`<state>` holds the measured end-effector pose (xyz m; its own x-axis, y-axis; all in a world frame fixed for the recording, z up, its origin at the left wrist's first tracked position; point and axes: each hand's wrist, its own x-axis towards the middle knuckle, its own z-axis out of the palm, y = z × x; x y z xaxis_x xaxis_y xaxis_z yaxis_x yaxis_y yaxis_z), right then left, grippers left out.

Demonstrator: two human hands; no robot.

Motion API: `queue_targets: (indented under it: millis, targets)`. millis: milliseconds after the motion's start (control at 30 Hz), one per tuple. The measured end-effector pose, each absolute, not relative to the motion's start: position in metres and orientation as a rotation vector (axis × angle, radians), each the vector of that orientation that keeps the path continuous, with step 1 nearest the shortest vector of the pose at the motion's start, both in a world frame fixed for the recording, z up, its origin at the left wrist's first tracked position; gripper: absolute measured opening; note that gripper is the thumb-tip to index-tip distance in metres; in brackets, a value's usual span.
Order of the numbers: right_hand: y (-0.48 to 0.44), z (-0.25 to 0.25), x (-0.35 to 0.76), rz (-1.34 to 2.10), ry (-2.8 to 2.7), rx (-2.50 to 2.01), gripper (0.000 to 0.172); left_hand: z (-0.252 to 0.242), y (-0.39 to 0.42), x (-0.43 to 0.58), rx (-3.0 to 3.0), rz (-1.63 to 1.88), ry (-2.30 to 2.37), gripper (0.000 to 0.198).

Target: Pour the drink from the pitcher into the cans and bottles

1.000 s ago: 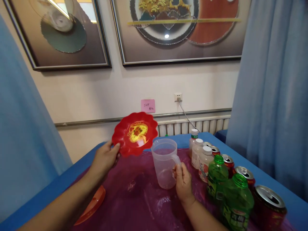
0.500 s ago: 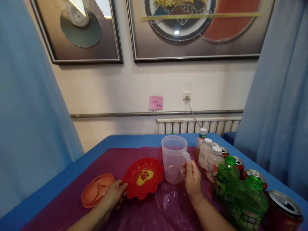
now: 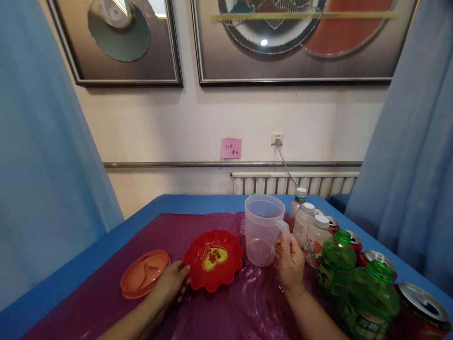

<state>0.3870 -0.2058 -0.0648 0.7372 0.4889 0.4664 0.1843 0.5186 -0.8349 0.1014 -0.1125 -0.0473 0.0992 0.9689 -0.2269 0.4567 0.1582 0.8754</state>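
My left hand [image 3: 173, 282] is closed on the left rim of a red scalloped plate [image 3: 226, 264], thumb on top. A yellow heart-shaped print marks the plate's middle. My right hand [image 3: 292, 264] wraps round the handle of a clear plastic measuring jug [image 3: 260, 236], which looks empty and stands just right of the plate, near its edge. Left of the plate, close to my left hand, lies an orange divided dish [image 3: 143, 274]; my wrist partly covers its right side.
Along the right side stand white-capped clear bottles [image 3: 318, 238], open green bottles [image 3: 371, 302] and several drink cans [image 3: 421, 307]. A crinkled purple plastic sheet [image 3: 198, 224] covers part of the blue tablecloth [image 3: 170, 202]. Blue curtains [image 3: 46, 156] hang at both sides.
The jug has shifted a little to the right with my right hand, away from the plate. My left hand keeps hold of the plate's rim. The camera view has shifted slightly.
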Motion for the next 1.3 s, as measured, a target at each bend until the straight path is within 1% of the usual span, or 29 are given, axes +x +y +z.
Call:
queue_targets:
  millis: [267,367,533,733,833,933,1133,1300]
  targets:
    - [-0.204,-0.074,0.383,0.336,-0.783,-1.020,0.045,-0.044,-0.111,0.094,1.396,0.700,1.551,0.031]
    - [-0.205,-0.077,0.382,0.365,-0.789,-1.010,0.043,-0.046,-0.114,0.089,1.372,0.686,1.576,0.030]
    - [-0.205,-0.079,0.383,0.335,-0.785,-1.031,0.042,-0.037,-0.113,0.067,1.403,0.721,1.574,0.035]
    - [-0.204,-0.075,0.383,0.253,-0.779,-1.071,0.045,-0.001,-0.112,0.034,1.425,0.810,1.603,0.049]
    - [-0.205,-0.073,0.383,0.243,-0.755,-1.070,0.043,0.007,-0.119,0.048,1.428,0.805,1.522,0.046]
    - [-0.208,-0.071,0.385,0.222,-0.736,-1.061,0.042,-0.001,-0.122,0.079,1.407,0.735,1.425,0.043]
    - [-0.209,-0.069,0.389,0.193,-0.725,-1.052,0.043,-0.037,-0.112,0.120,1.409,0.659,1.402,0.032]
    - [-0.209,-0.067,0.389,0.245,-0.695,-1.026,0.042,-0.052,-0.117,0.122,1.509,0.593,1.458,0.036]
